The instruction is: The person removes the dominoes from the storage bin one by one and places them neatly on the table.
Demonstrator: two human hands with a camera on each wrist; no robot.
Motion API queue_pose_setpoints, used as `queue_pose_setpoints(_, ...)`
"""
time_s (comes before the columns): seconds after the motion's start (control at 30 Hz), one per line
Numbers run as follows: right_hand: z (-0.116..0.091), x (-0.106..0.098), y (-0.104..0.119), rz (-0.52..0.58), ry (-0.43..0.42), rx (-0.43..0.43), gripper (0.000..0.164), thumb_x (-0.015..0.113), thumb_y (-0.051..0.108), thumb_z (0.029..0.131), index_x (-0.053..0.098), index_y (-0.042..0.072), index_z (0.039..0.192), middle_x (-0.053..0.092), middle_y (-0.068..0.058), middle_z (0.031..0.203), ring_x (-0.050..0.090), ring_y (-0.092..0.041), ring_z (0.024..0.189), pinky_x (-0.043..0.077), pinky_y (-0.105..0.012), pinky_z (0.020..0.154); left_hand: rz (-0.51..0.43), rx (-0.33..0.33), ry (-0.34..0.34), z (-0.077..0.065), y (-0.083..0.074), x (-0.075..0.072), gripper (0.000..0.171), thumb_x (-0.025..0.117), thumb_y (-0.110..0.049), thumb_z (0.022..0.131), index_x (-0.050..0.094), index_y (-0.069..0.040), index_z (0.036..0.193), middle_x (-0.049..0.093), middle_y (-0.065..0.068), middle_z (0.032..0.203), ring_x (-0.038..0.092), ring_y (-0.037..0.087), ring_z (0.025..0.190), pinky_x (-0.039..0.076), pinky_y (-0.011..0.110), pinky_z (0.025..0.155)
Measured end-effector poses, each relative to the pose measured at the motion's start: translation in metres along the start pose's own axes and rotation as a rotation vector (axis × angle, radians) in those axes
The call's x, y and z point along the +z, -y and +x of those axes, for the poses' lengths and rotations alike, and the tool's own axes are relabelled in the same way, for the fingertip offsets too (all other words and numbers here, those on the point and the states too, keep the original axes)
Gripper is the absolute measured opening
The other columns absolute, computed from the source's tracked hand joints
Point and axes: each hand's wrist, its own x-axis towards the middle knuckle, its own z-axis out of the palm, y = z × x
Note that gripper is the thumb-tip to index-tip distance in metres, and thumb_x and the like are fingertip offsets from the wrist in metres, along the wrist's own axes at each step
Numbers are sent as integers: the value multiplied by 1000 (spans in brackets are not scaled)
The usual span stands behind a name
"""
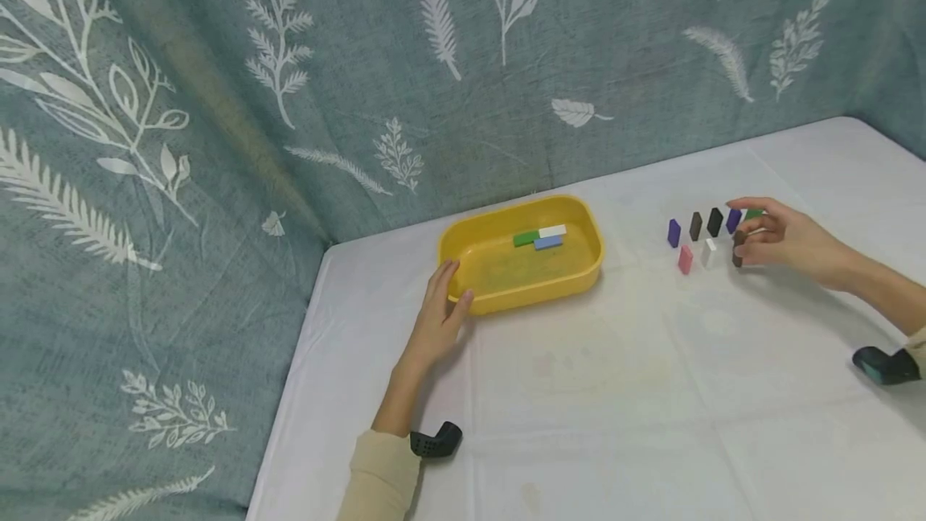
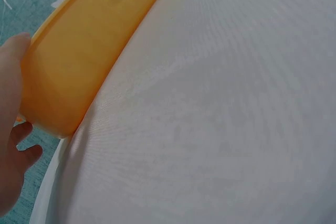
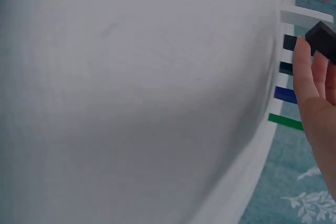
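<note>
My right hand [image 1: 781,241] pinches a small dark brown block [image 1: 738,248] between thumb and fingers, beside other upright blocks. In the right wrist view the held block [image 3: 322,40] looks nearly black and tilted. Closest to that hand are a white block [image 1: 709,253], a purple block [image 1: 734,220] and a green block [image 1: 754,215], partly covered by the fingers. My left hand [image 1: 434,318] rests at the near left corner of a yellow tray [image 1: 535,293], fingers extended along its rim and thumb by its front wall. Inside lie green [image 1: 526,239], white [image 1: 553,231] and blue [image 1: 548,242] blocks.
Farther left in the block group stand a purple block [image 1: 674,233], a brown block [image 1: 695,226], a black block [image 1: 714,222] and a pink block [image 1: 685,260]. A white cloth [image 1: 600,400] covers the table. Behind it and at the left hangs a leaf-patterned curtain [image 1: 499,127].
</note>
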Motion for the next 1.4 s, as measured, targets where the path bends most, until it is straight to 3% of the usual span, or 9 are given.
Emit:
queue_pose_setpoints(0.17,2,8,-1,-138,-37,-85,65,69,-3,84,37,6,139,54,0,99,53,5,88,43,-11,72,-6,-10,3,-3,1,1,60,42,-36,102,24,-5,150,17,15,155,16,32,141,18,52,110)
queue_pose_setpoints(0.4,8,13,-4,-203,-48,-192,62,67,-13,80,37,-7,133,52,-11,95,51,4,87,38,-7,75,2,1,-1,-1,0,0,59,42,-35,103,24,-4,150,17,15,155,16,32,141,19,52,110)
queue_pose_setpoints(0.7,12,15,-7,-233,-51,-293,56,64,-20,75,42,-10,126,50,-12,91,50,6,85,40,-6,74,5,-6,5,-1,-3,0,61,41,-39,102,24,-4,150,17,16,155,16,33,141,19,53,110)
queue_pose_setpoints(1.03,15,14,-4,-326,-33,-294,58,65,-21,75,44,-8,127,51,-14,95,47,11,87,42,-6,71,2,-6,-2,-1,-4,0,59,42,-36,102,25,-5,149,18,18,154,17,33,141,20,54,109)
queue_pose_setpoints(1.4,16,14,-7,-283,-25,-310,56,64,-20,76,42,-8,127,52,-15,96,48,9,87,42,-6,71,9,-11,-4,1,-2,0,59,42,-36,102,26,-4,149,19,18,154,18,33,140,20,54,109)
